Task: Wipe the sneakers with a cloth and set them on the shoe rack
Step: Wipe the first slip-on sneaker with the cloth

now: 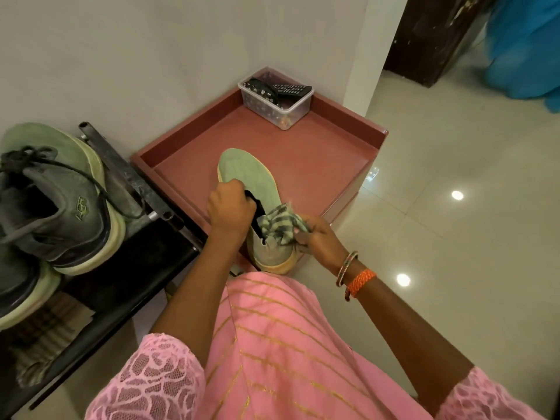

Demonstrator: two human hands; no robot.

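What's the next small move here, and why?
Probably drag the cloth forward along the sneaker toward its toe. The left hand grips the sneaker at its opening, steadying it, while the right hand holds the cloth bunched near the heel; the toe lies uncovered.

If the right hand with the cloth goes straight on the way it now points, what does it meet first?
Probably the sneaker. The right hand presses the striped cloth at its heel side and points left, toward the left hand gripping the shoe's opening. Depth is unclear.
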